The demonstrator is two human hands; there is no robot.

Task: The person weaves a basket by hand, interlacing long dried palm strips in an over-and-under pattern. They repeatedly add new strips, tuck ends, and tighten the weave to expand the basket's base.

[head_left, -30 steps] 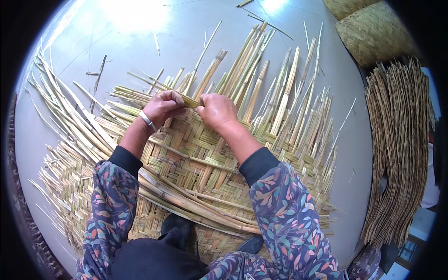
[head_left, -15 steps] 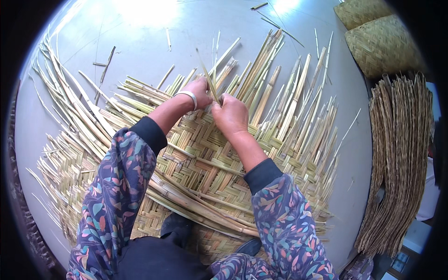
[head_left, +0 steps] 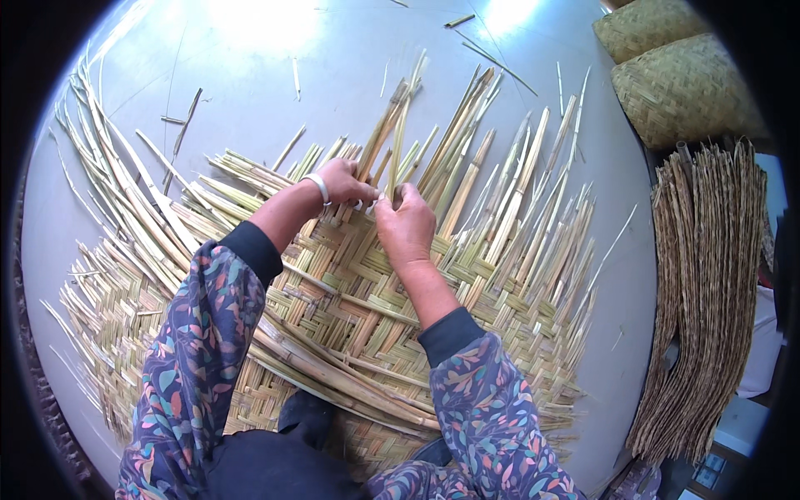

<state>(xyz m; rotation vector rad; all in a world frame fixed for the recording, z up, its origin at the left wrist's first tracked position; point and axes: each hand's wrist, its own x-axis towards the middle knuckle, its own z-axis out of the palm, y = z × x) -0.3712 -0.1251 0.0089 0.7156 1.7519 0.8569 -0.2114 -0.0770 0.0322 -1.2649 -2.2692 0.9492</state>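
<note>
A woven mat of pale green and tan split-reed strips lies on the floor in front of me, its loose ends fanning out along the far side. At its far middle edge my left hand, with a white bangle at the wrist, is closed round several upright reed strips. Close beside it on the right, my right hand pinches a reed strip at its base, thumb and fingers together. Both hands nearly touch just above the weave. The fingertips are partly hidden by the strips.
Long loose reeds curve along the left. More lie across the near part of the mat, by my feet. Reed scraps litter the floor. At right stand a tall bundle of brown stalks and rolled woven mats.
Strips that leaned low at the far edge now stand raised in my left hand. The slanted strip between my hands is now upright. Both hands have shifted slightly left and down.
</note>
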